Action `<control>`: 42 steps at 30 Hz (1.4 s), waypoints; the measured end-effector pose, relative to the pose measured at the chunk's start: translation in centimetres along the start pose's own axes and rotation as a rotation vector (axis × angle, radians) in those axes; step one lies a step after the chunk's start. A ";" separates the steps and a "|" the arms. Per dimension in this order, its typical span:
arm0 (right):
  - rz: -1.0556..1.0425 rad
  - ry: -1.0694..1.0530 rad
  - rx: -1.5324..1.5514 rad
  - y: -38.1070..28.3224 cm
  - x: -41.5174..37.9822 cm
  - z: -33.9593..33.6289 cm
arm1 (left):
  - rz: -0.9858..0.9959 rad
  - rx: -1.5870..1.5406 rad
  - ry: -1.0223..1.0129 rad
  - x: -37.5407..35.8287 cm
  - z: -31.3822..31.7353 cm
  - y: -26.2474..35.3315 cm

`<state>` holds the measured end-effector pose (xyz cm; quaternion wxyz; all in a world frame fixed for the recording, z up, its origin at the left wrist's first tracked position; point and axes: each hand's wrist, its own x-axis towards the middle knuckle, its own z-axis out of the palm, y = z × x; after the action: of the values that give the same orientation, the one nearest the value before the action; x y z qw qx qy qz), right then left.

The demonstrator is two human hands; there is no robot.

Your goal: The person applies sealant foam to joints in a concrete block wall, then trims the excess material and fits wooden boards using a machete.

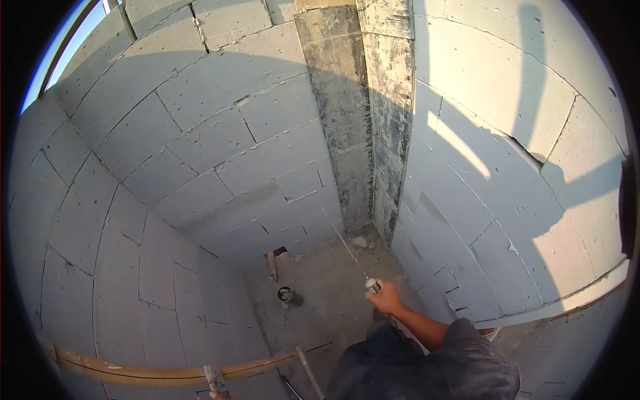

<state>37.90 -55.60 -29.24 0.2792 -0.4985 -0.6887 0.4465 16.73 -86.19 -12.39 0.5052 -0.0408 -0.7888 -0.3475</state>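
Observation:
My right hand (387,297) reaches out over the floor, its fingers closed around a small whitish tool (372,285). From the tool's front a long, thin pale line (348,249) runs up toward the corner of the walls; I cannot tell whether it is a cord or a rod. Only a bit of my left hand (217,395) shows at the bottom edge, close under a short whitish upright piece (213,377) at the wooden beam (133,375). The rest of that hand is out of frame.
Pale block walls (267,147) surround the concrete floor (327,303). A dark bucket (289,297) with something in it stands there, beside a short wooden piece (271,265). A rough concrete column (343,113) fills the corner. Shadows fall across the right wall (467,220).

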 end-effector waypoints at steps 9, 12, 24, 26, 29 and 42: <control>0.339 0.413 0.081 11.7 0.6 -11.8 | 0.065 -0.533 -1.245 -19.5 14.4 14.2; 0.318 0.370 -0.040 14.2 -0.7 -13.3 | 0.191 -0.598 -1.411 -24.9 17.3 16.9; 0.460 0.187 -0.172 45.6 3.3 0.0 | 0.473 -0.536 -1.649 -59.8 35.8 8.3; 0.508 0.253 -0.116 47.4 4.5 2.0 | 0.595 -0.527 -1.751 -65.8 37.1 5.9; 0.390 0.314 -0.134 51.5 7.8 4.7 | 0.627 -0.604 -1.888 -72.2 37.3 4.8; 0.316 0.309 -0.100 59.4 11.5 8.5 | -0.354 -0.534 -2.351 -86.9 25.7 10.5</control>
<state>52.79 -41.47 -86.80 0.2827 -0.6757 -0.5725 0.3683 43.53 -38.19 -85.16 -0.5956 -0.3252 -0.6638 -0.3144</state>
